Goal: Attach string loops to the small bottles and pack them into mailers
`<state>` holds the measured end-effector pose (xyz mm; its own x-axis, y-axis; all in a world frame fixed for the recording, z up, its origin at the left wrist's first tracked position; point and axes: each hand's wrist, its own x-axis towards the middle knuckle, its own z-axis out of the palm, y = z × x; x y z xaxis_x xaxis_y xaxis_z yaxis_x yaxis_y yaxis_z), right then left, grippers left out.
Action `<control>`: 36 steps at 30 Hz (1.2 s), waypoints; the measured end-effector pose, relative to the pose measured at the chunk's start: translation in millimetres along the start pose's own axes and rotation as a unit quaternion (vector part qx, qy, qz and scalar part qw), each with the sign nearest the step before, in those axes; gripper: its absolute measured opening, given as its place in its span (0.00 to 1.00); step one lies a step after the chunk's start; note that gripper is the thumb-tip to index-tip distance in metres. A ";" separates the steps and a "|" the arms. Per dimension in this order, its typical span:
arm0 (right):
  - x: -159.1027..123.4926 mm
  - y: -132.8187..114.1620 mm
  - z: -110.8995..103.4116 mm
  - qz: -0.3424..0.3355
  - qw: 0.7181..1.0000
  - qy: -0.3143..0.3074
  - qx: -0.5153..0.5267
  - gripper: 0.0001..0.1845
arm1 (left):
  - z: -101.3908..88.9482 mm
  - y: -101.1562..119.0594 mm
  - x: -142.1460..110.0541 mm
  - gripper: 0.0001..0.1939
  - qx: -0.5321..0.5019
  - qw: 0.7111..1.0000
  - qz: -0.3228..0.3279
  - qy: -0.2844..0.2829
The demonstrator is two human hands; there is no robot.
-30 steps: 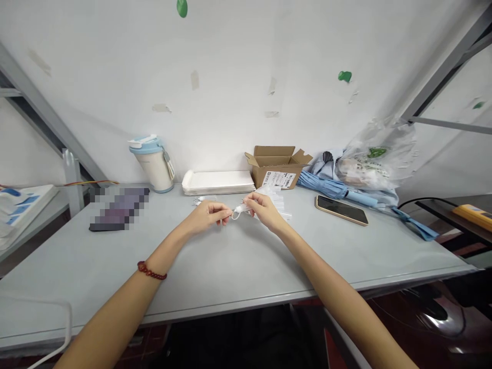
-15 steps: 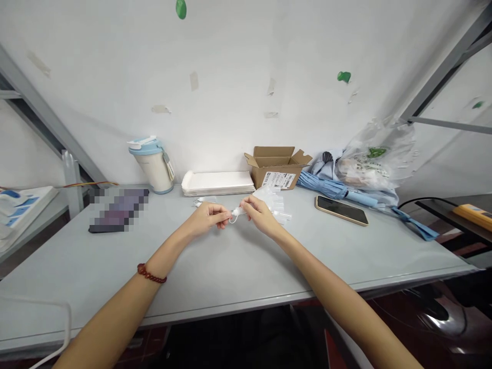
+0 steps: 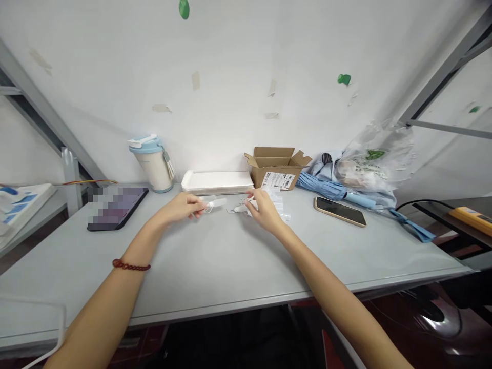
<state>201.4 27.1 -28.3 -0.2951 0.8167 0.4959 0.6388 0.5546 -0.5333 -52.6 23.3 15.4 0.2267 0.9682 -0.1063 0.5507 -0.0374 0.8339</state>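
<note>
My left hand (image 3: 183, 206) pinches a small clear plastic sleeve (image 3: 216, 203) just above the grey table (image 3: 230, 261). A dark red bead bracelet is on that wrist. My right hand (image 3: 264, 209) is closed on a small white looped piece (image 3: 238, 209), held near a heap of clear plastic sleeves (image 3: 277, 201). The two hands are apart, each holding its own piece. A few more small white pieces lie on the table in front of the white tray stack (image 3: 218, 182).
Along the wall stand a blue-lidded jug (image 3: 152, 163), an open cardboard box (image 3: 277, 167), a folded blue umbrella (image 3: 335, 188) and a plastic bag (image 3: 372, 160). A phone (image 3: 340, 211) lies at right, a dark tablet (image 3: 115, 207) at left. A white cable (image 3: 57, 328) curls at the near left edge.
The hands, joined at the centre on the white piece, have parted. My left hand moved left and farther away with a clear sleeve. My right hand stayed by the heap.
</note>
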 end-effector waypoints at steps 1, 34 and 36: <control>-0.3 1.2 0.9 -0.013 0.999 -0.021 -0.044 0.13 | -4.7 -2.0 -0.6 0.13 0.014 1.000 -0.007 -0.005; 1.2 -3.5 0.7 0.073 0.991 0.049 0.101 0.11 | 20.6 -7.8 9.4 0.17 0.012 0.988 0.071 0.135; 1.3 -7.1 -1.3 0.105 0.982 0.051 0.151 0.12 | 28.8 -3.4 8.0 0.18 -0.031 0.994 0.073 0.077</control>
<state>197.4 23.9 -22.9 -0.0962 0.9062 0.4117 0.4336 0.4104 -0.8022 -29.5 24.0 -3.9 0.1716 0.9802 0.0989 0.4701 -0.1697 0.8662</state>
